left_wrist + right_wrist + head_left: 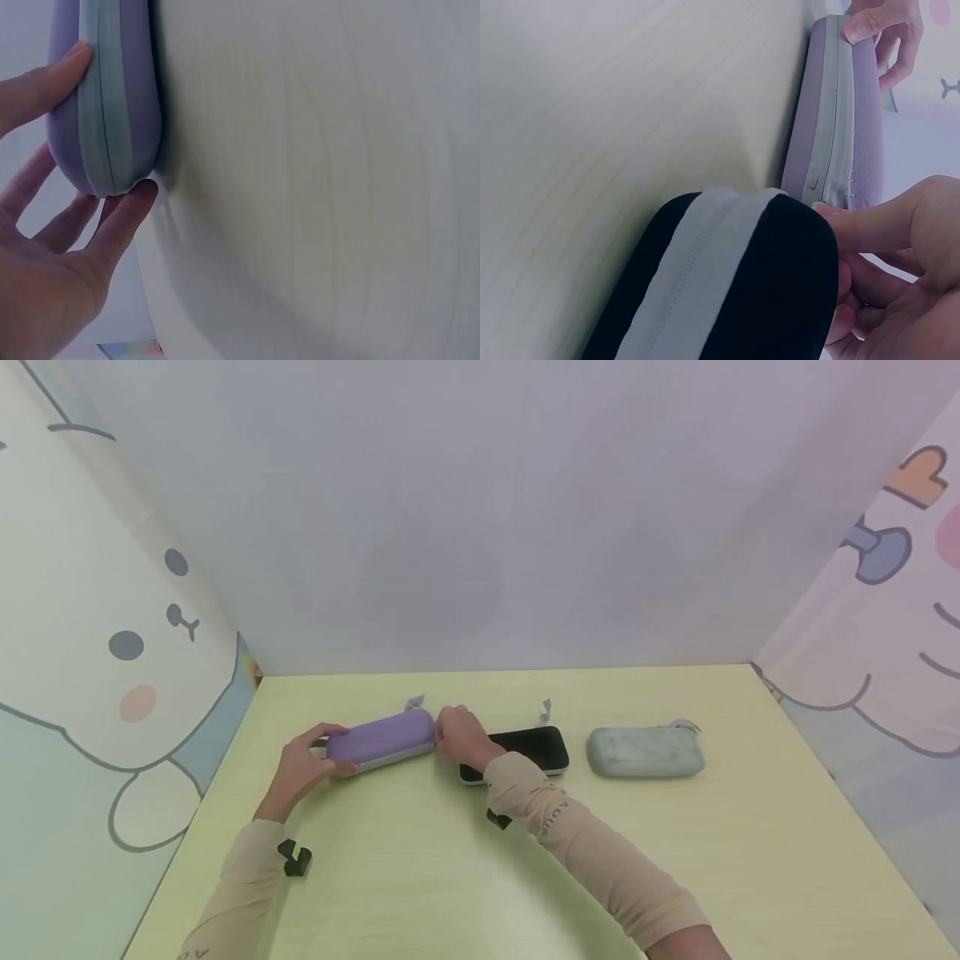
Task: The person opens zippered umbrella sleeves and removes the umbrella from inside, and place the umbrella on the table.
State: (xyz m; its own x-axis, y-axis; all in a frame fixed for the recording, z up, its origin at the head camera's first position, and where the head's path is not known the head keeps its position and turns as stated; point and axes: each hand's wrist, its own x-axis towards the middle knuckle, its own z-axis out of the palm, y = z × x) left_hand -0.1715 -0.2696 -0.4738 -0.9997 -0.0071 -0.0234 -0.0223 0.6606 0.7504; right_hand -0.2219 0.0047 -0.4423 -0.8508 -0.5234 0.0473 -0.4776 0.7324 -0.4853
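A purple zip case (381, 737) with a grey zip band lies tilted on the table. At its left end my left hand (302, 767) grips it, the thumb (64, 75) on the zip band and the fingers round the end. My right hand (463, 739) is at the opposite end, fingers curled, the thumb against the end of the zip band; what sits between thumb and fingers is hidden. Under my right wrist lies a black zip case (536, 745) with a white band, partly covered by the hand and sleeve.
Right of the black case lies a pale green zip case (647, 752) with a looped ribbon. A ribbon tab (414, 702) shows behind the purple case, and another ribbon (545, 712) behind the black one. Curtains with cartoon prints border the pale yellow table (390, 893).
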